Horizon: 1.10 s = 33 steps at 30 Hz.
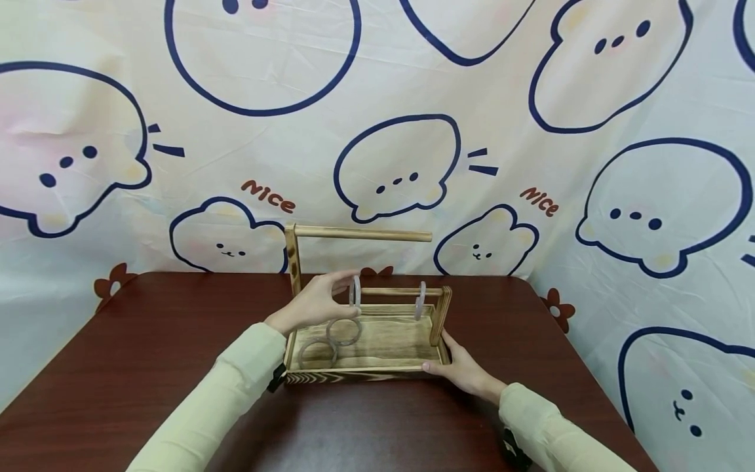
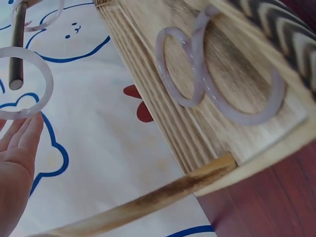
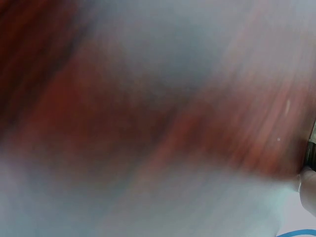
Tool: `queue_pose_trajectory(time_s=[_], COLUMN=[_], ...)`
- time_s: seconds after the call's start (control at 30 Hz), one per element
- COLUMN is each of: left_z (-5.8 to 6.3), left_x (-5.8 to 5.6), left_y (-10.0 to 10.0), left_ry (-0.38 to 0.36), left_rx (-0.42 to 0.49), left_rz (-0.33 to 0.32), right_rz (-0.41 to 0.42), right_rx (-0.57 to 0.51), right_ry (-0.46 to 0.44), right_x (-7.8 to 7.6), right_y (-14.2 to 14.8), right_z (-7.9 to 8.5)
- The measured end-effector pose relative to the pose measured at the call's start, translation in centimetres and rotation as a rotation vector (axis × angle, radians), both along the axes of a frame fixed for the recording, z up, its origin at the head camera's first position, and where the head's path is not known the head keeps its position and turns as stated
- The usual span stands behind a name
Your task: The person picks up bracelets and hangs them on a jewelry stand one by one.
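Observation:
My left hand (image 1: 318, 301) pinches a pale translucent bangle (image 1: 355, 293) upright between thumb and fingers. That bangle stands at the free end of the lower wooden rod (image 1: 389, 291); in the left wrist view its ring (image 2: 48, 81) overlaps the rod's tip. Farther along the same rod hangs another bangle (image 1: 421, 301). Two more bangles lie overlapping in the tray of the wooden bangle stand (image 1: 389, 341), at its left side. My right hand (image 1: 463, 367) grips the stand's right end, thumb on the front rim. The right wrist view is mostly blurred, with a bit of hand (image 3: 308, 192) at its edge.
The stand sits on a dark red-brown table (image 1: 177, 341). Above the lower rod, a longer upper rod (image 1: 366, 233) reaches rightward from the left post (image 1: 293, 259). A cartoon-printed cloth (image 1: 307, 151) hangs behind and beside the table.

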<state>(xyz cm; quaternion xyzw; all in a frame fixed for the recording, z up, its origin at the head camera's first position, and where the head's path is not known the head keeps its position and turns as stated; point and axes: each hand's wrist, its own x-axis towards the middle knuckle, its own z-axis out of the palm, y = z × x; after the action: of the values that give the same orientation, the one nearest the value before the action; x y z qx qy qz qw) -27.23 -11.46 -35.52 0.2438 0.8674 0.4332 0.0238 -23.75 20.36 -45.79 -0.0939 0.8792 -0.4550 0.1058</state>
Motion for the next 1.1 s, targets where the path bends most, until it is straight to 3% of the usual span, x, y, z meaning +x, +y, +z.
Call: queue_pose_trajectory(time_s=[0.77,1.1], left_z=[0.1,-0.2], left_x=[-1.1,-1.3], left_y=[3.3,4.0], left_ry=[0.016,-0.052], left_rx=[-0.003,0.051], left_rz=[-0.033,-0.042], right_rz=[-0.003,-0.005], right_rx=[0.020,0.020], right_ry=[-0.007,-0.018], right_x=[-0.1,-0.2], right_y=[0.0,0.1], right_z=[-0.2,-0.3])
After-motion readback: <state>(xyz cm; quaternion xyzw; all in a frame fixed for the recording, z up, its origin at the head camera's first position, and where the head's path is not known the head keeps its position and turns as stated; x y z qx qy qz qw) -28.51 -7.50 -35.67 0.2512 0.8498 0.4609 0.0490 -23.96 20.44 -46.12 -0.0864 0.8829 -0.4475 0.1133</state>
